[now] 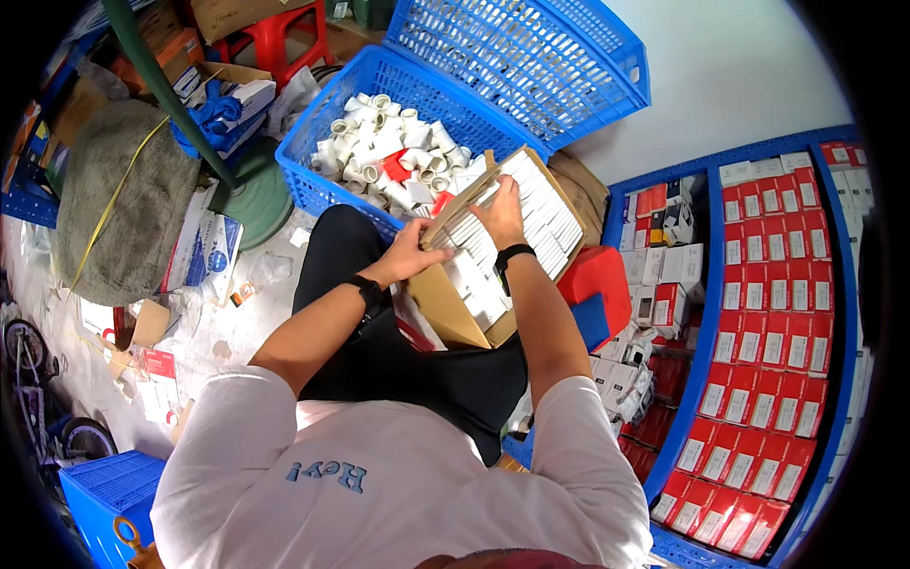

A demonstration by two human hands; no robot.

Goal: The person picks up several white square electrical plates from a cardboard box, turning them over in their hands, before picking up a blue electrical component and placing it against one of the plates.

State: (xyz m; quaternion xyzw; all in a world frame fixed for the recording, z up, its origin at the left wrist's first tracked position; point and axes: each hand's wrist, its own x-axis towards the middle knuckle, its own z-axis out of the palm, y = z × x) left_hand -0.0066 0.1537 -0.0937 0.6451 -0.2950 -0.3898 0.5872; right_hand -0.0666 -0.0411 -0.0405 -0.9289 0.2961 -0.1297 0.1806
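Observation:
An open cardboard box (445, 308), packed with rows of flat white pieces (540, 223), rests tilted over my lap against the blue crate's front. My left hand (410, 252) grips the box's left edge, thumb over the rim. My right hand (501, 207) reaches into the box with fingers bent onto the white pieces; what exactly it holds is hidden. Just beyond, a blue plastic crate (308, 171) with its lid raised holds several white tubular fittings (358, 119) and some red items.
Blue shelving (711, 313) with red-and-white boxes (773, 360) lines the right, beside a red plastic item (602, 270). At left are a green pole (171, 95), grey cushion (109, 209), bicycle (24, 379) and blue crate (104, 498). A red stool (275, 47) stands behind.

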